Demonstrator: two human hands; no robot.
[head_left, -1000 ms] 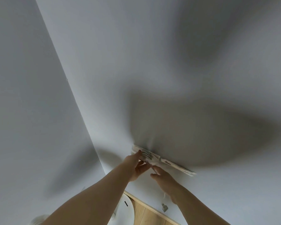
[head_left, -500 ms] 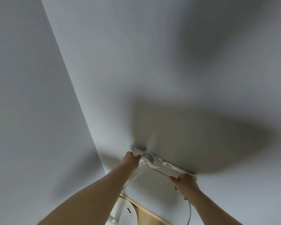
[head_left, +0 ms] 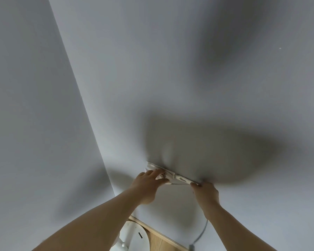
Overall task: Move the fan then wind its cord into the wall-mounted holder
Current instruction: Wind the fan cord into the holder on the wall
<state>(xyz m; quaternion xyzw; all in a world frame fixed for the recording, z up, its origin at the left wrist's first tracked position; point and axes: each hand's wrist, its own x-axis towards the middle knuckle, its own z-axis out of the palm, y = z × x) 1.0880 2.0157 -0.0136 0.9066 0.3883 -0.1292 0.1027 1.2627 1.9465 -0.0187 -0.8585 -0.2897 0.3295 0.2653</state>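
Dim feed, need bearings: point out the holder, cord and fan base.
holder (head_left: 182, 179), head view, bare middle section
cord (head_left: 203, 231), head view, stretch hanging along wall
fan base (head_left: 132, 234), head view, white disc top

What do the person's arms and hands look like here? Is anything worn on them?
Both arms are bare as far as the bottom edge of the picture, and no sleeve shows. The left hand and the right hand wear no gloves. No watch, bracelet or ring is visible on the sides that face the camera.
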